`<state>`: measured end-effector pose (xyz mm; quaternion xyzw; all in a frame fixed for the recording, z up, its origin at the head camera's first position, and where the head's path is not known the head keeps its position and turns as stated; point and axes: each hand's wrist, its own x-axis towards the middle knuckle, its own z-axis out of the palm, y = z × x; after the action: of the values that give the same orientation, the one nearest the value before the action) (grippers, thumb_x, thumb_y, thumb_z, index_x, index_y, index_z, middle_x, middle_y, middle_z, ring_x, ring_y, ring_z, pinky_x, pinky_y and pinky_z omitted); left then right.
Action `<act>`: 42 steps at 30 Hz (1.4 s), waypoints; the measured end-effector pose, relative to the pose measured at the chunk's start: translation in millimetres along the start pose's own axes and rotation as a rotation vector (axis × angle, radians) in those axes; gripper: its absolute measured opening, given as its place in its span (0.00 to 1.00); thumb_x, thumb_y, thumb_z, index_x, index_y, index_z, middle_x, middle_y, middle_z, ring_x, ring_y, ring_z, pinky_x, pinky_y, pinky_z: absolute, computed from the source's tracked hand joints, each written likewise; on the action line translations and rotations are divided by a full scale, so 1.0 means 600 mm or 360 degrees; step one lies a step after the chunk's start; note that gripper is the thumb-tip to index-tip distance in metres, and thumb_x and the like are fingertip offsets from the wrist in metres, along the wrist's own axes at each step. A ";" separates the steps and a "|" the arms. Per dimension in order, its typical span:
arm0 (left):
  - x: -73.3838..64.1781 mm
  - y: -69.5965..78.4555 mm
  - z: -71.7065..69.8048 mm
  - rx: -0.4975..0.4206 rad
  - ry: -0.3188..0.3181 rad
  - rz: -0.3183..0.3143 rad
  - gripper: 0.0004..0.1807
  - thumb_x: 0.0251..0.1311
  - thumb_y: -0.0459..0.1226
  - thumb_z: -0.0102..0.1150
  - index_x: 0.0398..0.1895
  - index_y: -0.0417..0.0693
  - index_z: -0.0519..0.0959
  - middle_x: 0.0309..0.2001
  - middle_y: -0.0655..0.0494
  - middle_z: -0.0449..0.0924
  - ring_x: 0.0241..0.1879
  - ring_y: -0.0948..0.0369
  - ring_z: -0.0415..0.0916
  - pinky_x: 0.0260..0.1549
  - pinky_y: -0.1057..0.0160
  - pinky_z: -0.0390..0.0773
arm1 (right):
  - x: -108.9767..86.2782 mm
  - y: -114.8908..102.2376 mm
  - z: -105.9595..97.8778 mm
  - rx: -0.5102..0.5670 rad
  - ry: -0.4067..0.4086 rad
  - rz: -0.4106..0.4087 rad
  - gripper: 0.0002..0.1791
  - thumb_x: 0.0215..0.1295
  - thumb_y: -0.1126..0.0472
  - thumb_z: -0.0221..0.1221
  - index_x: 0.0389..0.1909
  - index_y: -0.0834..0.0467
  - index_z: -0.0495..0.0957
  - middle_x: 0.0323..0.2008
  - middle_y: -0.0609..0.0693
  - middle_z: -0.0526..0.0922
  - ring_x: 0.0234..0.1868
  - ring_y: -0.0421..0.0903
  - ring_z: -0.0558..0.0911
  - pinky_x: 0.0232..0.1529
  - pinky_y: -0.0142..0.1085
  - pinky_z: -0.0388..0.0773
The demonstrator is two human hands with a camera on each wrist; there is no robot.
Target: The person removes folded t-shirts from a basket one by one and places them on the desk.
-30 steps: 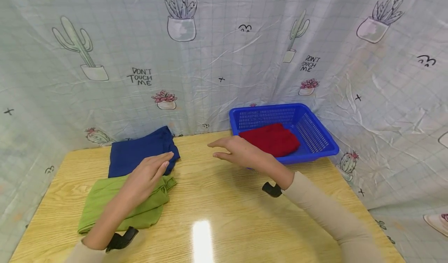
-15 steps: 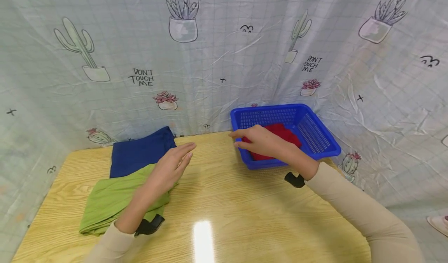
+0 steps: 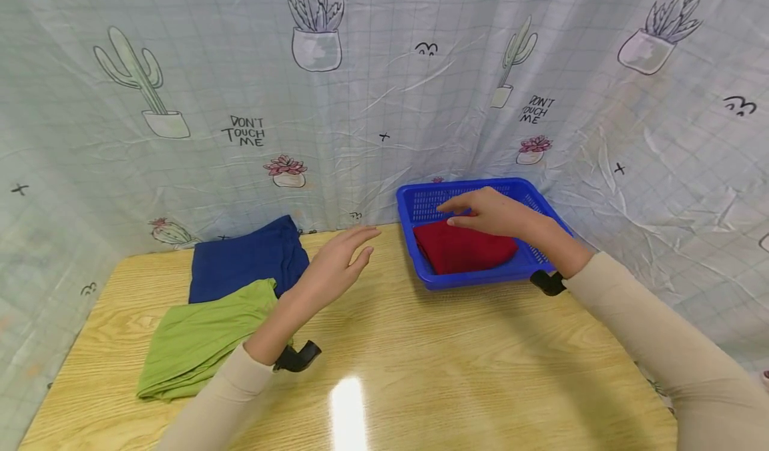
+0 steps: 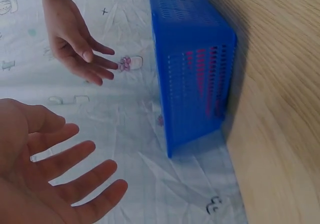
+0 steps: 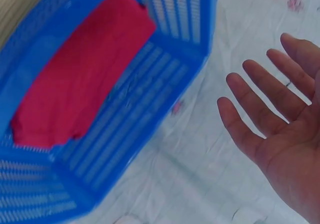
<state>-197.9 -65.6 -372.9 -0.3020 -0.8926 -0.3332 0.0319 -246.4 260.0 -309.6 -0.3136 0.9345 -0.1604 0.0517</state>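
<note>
My right hand (image 3: 489,212) hovers over the blue plastic basket (image 3: 420,283), fingers loosely spread and holding nothing. Beneath it in the basket lies a folded red cloth (image 3: 462,251); the right wrist view shows this red cloth (image 5: 82,79) along one side of the basket floor. My left hand (image 3: 330,267) is in the air left of the basket, its fingers relaxed and nothing in them. In the left wrist view the basket's slotted wall (image 4: 195,79) stands beyond my left fingers (image 4: 82,159). Under and left of my left forearm lies a folded green cloth (image 3: 198,337).
A folded dark blue cloth (image 3: 240,264) lies behind the green one, near the back edge of the wooden table (image 3: 420,371). A curtain (image 3: 372,91) printed with cacti hangs right behind the table and along its sides. The basket stands at the back right.
Both hands have moved right and farther forward. The right hand has gone from the basket's left front side to over it; the left has passed from above the green cloth toward the basket.
</note>
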 end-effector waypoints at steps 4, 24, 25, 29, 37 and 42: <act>0.028 0.018 0.010 -0.0048 0.0003 0.0049 0.22 0.79 0.41 0.48 0.71 0.49 0.73 0.71 0.51 0.71 0.72 0.52 0.65 0.70 0.49 0.66 | 0.000 0.028 -0.018 -0.0013 -0.0010 0.0026 0.19 0.74 0.58 0.61 0.63 0.57 0.81 0.59 0.54 0.83 0.54 0.52 0.84 0.55 0.50 0.80; 0.144 0.091 0.084 -0.0368 -0.0093 -0.0016 0.21 0.76 0.37 0.52 0.69 0.48 0.75 0.67 0.50 0.74 0.58 0.54 0.76 0.56 0.55 0.77 | -0.001 0.165 -0.044 0.0225 -0.0102 0.0360 0.24 0.75 0.57 0.60 0.68 0.57 0.76 0.66 0.62 0.75 0.69 0.62 0.72 0.66 0.58 0.69; 0.153 0.094 0.089 -0.0362 -0.0106 -0.0028 0.21 0.76 0.37 0.52 0.69 0.49 0.74 0.66 0.50 0.74 0.57 0.55 0.76 0.55 0.56 0.77 | -0.002 0.171 -0.043 0.0252 -0.0121 0.0388 0.24 0.75 0.56 0.59 0.69 0.57 0.75 0.66 0.64 0.75 0.68 0.63 0.72 0.64 0.58 0.71; 0.189 0.103 0.106 -0.0410 -0.0136 -0.0086 0.21 0.75 0.37 0.54 0.69 0.48 0.75 0.65 0.50 0.76 0.53 0.55 0.78 0.53 0.56 0.78 | -0.010 0.192 -0.036 0.0412 -0.0247 0.0532 0.29 0.76 0.54 0.58 0.74 0.56 0.69 0.68 0.68 0.71 0.65 0.66 0.74 0.53 0.58 0.79; 0.275 0.103 0.138 -0.0646 -0.0161 -0.0346 0.20 0.75 0.36 0.55 0.68 0.49 0.76 0.67 0.44 0.74 0.65 0.49 0.72 0.54 0.52 0.78 | -0.022 0.236 -0.016 0.0918 -0.0432 0.0848 0.37 0.78 0.48 0.54 0.82 0.47 0.52 0.79 0.64 0.49 0.76 0.71 0.55 0.66 0.70 0.61; 0.303 0.100 0.161 -0.0849 -0.0252 -0.0604 0.23 0.74 0.35 0.57 0.70 0.48 0.74 0.71 0.45 0.69 0.66 0.49 0.71 0.59 0.49 0.76 | -0.026 0.257 0.025 0.1230 -0.0559 0.1068 0.40 0.79 0.48 0.53 0.83 0.46 0.44 0.80 0.65 0.31 0.77 0.74 0.39 0.68 0.71 0.54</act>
<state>-298.9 123.6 -366.4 -0.1530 -0.8139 -0.5306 -0.1805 -318.7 381.6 -374.8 0.0218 0.8335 -0.4124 0.3671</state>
